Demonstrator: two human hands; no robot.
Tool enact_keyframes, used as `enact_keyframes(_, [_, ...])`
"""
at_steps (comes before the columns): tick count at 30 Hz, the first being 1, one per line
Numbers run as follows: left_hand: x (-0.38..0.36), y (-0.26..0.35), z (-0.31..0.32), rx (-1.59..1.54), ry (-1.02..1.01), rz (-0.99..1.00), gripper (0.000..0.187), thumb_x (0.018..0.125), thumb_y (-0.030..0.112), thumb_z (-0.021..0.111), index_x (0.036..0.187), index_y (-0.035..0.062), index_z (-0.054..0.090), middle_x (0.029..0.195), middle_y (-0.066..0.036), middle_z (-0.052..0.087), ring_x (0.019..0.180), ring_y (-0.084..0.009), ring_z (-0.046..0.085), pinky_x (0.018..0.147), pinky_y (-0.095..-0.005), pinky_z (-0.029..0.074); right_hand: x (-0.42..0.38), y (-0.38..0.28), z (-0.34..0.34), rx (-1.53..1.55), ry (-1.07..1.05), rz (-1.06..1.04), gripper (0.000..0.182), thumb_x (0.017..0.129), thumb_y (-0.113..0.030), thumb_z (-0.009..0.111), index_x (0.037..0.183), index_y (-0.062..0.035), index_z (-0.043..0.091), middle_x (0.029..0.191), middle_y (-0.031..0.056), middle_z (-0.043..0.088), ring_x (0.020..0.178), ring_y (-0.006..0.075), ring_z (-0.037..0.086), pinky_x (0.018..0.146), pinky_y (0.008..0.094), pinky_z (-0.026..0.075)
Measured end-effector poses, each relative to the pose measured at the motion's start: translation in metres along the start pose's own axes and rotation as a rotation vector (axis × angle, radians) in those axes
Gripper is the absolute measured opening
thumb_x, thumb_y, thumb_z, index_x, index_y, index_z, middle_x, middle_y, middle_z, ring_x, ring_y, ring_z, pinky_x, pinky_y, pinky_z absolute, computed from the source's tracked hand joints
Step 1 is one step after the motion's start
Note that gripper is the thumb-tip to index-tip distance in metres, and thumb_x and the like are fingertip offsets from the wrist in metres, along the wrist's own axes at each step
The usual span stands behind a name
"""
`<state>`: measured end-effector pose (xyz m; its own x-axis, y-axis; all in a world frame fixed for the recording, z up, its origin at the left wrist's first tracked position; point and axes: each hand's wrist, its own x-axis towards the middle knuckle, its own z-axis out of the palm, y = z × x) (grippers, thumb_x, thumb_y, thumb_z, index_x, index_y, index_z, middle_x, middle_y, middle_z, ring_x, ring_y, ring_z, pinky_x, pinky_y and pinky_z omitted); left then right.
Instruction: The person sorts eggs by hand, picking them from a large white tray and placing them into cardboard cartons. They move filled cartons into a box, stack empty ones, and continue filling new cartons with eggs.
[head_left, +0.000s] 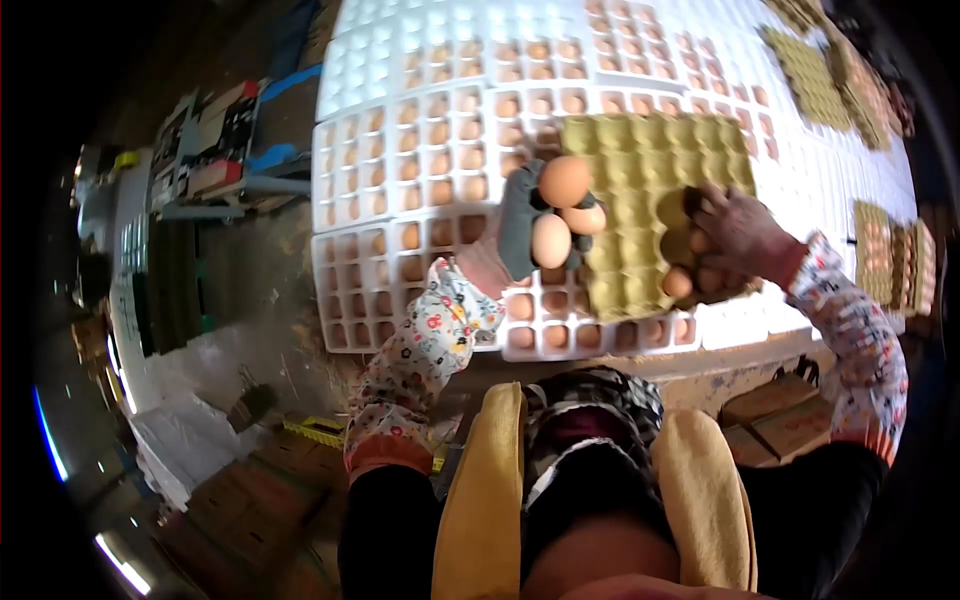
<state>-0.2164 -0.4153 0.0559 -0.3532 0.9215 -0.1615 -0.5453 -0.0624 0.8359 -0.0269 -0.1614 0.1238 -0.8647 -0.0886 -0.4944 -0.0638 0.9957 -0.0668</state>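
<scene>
My left hand (518,225), in a dark grey glove, is closed around several brown eggs; three show, one of them a large egg (564,182) on top. It is raised beside the left edge of a yellow-green pulp egg tray (622,190). The tray lies over white trays, and most of its visible cups hold nothing. My right hand (740,232) is over the tray's right side, fingers curled down around eggs partly hidden beneath it. One brown egg (678,282) shows below its fingers.
White plastic trays (360,235) filled with brown eggs cover the table. More pulp trays (805,75) are at the far right, and stacked ones (912,265) hold eggs at the right edge. Cardboard boxes (780,415) sit under the table. A metal-framed rack (235,190) stands at left.
</scene>
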Motion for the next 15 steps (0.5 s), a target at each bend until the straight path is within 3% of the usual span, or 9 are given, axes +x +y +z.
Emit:
enact_keyframes(2, [-0.017,0.014,-0.06,-0.019,0.195,0.011,0.03,0.094,0.022,0.054,0.112,-0.0015,0.057,0.095,-0.009,0.064,0.081,-0.0178,0.062,0.054,-0.0326,0.054,0.003,0.004,-0.019,-0.012,0.001,-0.02,0.057,0.07,-0.033,0.071,0.115,-0.0009,0.057,0.121,0.0175,0.05,0.099,0.032,0.055,0.085,0.0408,0.048])
enact_keyframes(4, [-0.018,0.014,-0.189,-0.18,0.583,0.054,0.034,0.096,0.03,0.051,0.111,0.0004,0.058,0.097,-0.011,0.064,0.082,-0.0196,0.063,0.065,-0.0301,0.054,0.035,0.026,-0.056,0.653,-0.027,0.19,0.051,0.076,-0.032,0.073,0.114,-0.0005,0.058,0.103,0.0128,0.059,0.093,0.0251,0.059,0.083,0.0328,0.049])
enact_keyframes(6, [-0.023,0.113,-0.206,0.613,0.695,0.042,0.042,0.093,0.038,0.055,0.112,0.0007,0.058,0.104,-0.014,0.061,0.092,-0.0224,0.061,0.079,-0.0328,0.051,0.089,-0.006,-0.099,1.428,0.171,0.474,0.041,0.086,-0.028,0.066,0.112,0.0014,0.057,0.091,0.007,0.062,0.083,0.0167,0.059,0.079,0.0271,0.048])
enact_keyframes(8, [0.004,0.148,-0.277,1.348,0.818,-0.109,0.051,0.088,0.045,0.058,0.113,0.0004,0.057,0.108,-0.017,0.06,0.105,-0.0276,0.056,0.089,-0.0395,0.047,0.191,-0.029,-0.118,1.3,0.245,0.153,0.03,0.09,-0.024,0.063,0.109,-0.0019,0.057,0.094,0.0004,0.061,0.079,0.0073,0.055,0.063,0.0222,0.046])
enact_keyframes(9, [0.023,0.149,-0.316,1.468,0.863,-0.14,0.054,0.087,0.048,0.058,0.113,0.0013,0.057,0.11,-0.018,0.06,0.108,-0.03,0.054,0.091,-0.0414,0.045,0.242,-0.046,-0.145,1.274,0.054,0.204,0.031,0.087,-0.025,0.067,0.108,-0.0034,0.058,0.094,-0.0001,0.061,0.081,0.0066,0.055,0.066,0.0216,0.046])
enact_keyframes(10, [0.038,0.146,-0.349,1.586,0.909,-0.177,0.056,0.085,0.051,0.059,0.113,0.0023,0.057,0.113,-0.019,0.059,0.111,-0.0324,0.051,0.094,-0.0433,0.043,0.3,-0.067,-0.15,1.171,0.107,0.147,0.035,0.084,-0.025,0.07,0.108,-0.003,0.059,0.092,0.001,0.061,0.085,0.0088,0.055,0.076,0.0244,0.047])
enact_keyframes(11, [0.052,0.148,-0.369,1.697,0.837,-0.301,0.057,0.082,0.052,0.061,0.115,0.0049,0.057,0.114,-0.02,0.058,0.112,-0.0319,0.051,0.093,-0.0429,0.044,0.367,-0.071,-0.133,0.97,0.372,-0.181,0.042,0.079,-0.027,0.073,0.11,-0.0025,0.059,0.1,0.0072,0.06,0.087,0.0166,0.058,0.082,0.0304,0.048])
enact_keyframes(12, [0.066,0.151,-0.389,1.807,0.751,-0.417,0.059,0.08,0.054,0.062,0.116,0.0074,0.056,0.116,-0.021,0.057,0.113,-0.0313,0.051,0.091,-0.0424,0.045,0.419,-0.083,-0.131,0.72,0.522,-0.272,0.047,0.076,-0.03,0.073,0.112,-0.0041,0.059,0.112,0.0141,0.057,0.093,0.0271,0.061,0.085,0.0369,0.048])
enact_keyframes(15, [0.08,0.166,-0.419,1.716,0.615,-0.425,0.052,0.079,0.047,0.066,0.115,0.0091,0.061,0.11,-0.018,0.063,0.109,-0.0327,0.057,0.088,-0.0402,0.048,0.533,-0.106,-0.137,0.228,0.359,-0.195,0.053,0.074,-0.034,0.071,0.12,-0.0116,0.059,0.13,0.0173,0.049,0.103,0.0349,0.06,0.092,0.0407,0.047])
